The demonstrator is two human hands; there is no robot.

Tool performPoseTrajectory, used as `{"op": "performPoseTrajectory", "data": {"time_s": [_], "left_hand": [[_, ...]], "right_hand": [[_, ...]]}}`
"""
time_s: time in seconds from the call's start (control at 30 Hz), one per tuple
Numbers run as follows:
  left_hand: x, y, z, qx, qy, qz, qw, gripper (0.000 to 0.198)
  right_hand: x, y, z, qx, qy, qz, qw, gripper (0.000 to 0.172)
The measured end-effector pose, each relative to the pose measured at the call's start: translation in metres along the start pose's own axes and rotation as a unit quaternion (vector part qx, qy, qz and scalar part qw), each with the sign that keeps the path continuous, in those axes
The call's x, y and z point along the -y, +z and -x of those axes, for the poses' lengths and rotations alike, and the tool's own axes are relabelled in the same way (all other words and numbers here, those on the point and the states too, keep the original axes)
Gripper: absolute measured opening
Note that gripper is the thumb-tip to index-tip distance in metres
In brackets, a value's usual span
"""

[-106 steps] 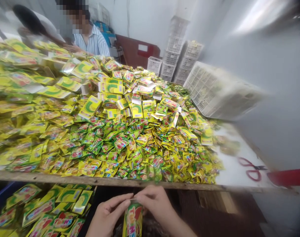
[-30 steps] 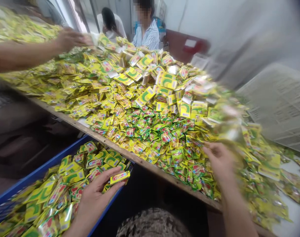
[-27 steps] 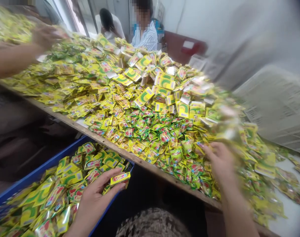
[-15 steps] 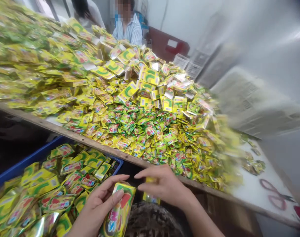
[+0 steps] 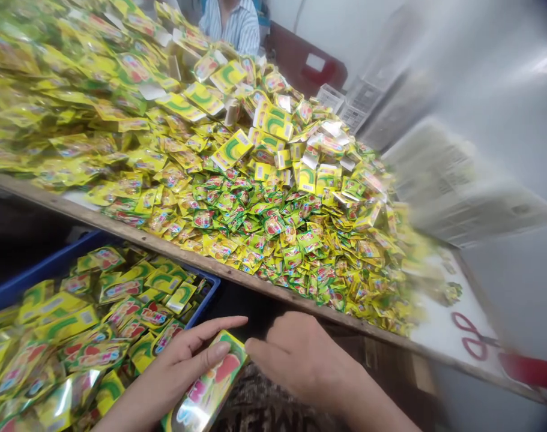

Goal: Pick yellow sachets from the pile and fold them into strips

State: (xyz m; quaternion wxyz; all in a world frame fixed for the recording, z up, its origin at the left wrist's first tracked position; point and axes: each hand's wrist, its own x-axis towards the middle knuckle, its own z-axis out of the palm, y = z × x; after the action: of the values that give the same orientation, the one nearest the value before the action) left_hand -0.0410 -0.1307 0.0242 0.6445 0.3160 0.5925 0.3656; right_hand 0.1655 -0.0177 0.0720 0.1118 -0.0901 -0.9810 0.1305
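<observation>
My left hand (image 5: 183, 363) is wrapped around a small yellow-and-green box (image 5: 210, 387) with a watermelon picture and coloured letters. The thumb lies across its front face, and the forefinger stretches past its upper edge. At the upper right corner of the box, my right hand (image 5: 304, 354) has its fingers curled in, with the thumb tip close against the corner. Whatever it may be gripping is hidden behind the knuckles. A blue crate (image 5: 205, 309) full of similar yellow boxes (image 5: 104, 354) stands to the left of my hands.
A large heap of small packets (image 5: 273, 225) and boxes covers the wood-edged table (image 5: 237, 277). Red-handled scissors (image 5: 469, 336) lie at the right end beside a red object (image 5: 534, 369). Across the heap sits a person in a striped shirt (image 5: 232, 27). White crates (image 5: 354, 111) stand behind.
My right hand has curled its spread fingers and turned its back upward beside the box. A yellow item seen beneath it before no longer shows. The view has tilted down.
</observation>
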Motion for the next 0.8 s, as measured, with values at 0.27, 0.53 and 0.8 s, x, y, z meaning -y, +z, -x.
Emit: {"op": "performPoseTrajectory", "data": {"time_s": [0.27,0.53,0.8], "left_hand": [[0.011,-0.021,-0.008,-0.061,0.057,-0.032,0.996,0.048],[0.011,-0.037,-0.007,-0.161,0.102,-0.102,0.976,0.036],[0.024,-0.007,-0.014,-0.173,0.078,0.067,0.979,0.034]], "right_hand": [[-0.007,0.011,-0.025,-0.009,0.030,-0.021,0.999,0.015],[-0.021,0.014,-0.057,0.004,0.008,-0.089,0.996,0.022],[-0.040,0.033,-0.067,-0.027,0.115,-0.269,0.956,0.011]]}}
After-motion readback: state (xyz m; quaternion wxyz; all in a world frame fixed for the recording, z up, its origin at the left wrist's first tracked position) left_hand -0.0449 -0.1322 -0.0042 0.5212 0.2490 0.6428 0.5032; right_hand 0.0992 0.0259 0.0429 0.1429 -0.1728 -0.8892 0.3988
